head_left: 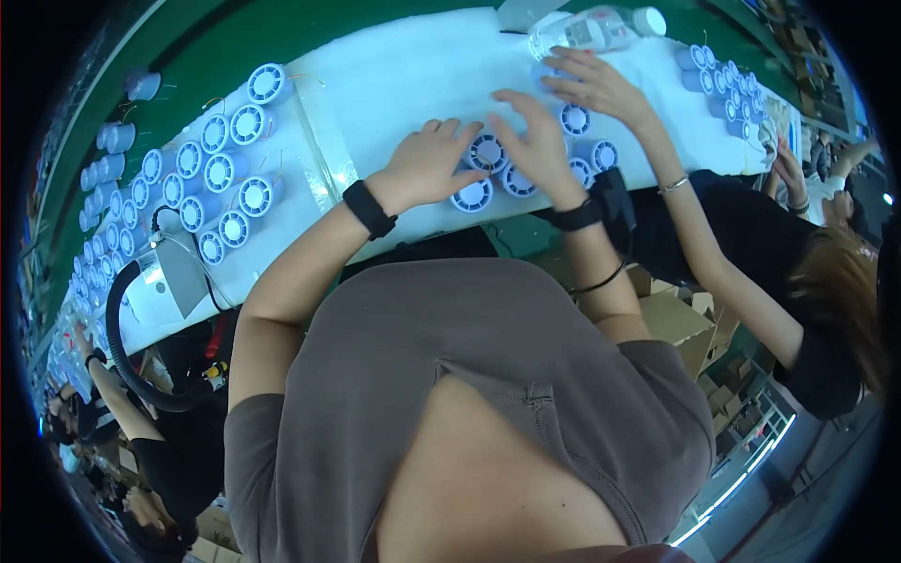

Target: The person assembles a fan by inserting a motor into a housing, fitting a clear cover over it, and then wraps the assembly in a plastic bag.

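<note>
The left hand [427, 159] lies palm down, fingers curled loosely over a cluster of small fan units [488, 174] on the white padded worktop [394, 75]; it covers them and does not clamp any one of them. The right hand [535, 141] is spread open, fingertips resting on the same cluster. The units are short light-blue cylinders with white vaned faces, standing face up directly under and between both hands.

Judged from appearance, each unit is a light, rigid plastic housing. The vanes look thin and are the part likely to be fragile, so take hold at the cylinder wall, not the face. Thin wire leads trail from some units and could snag.

A co-worker's hand [601, 84] reaches in just beyond the right hand, near a clear plastic bottle [591, 28]. More fan units [221, 174] stand in rows well to the left of the left hand.
</note>
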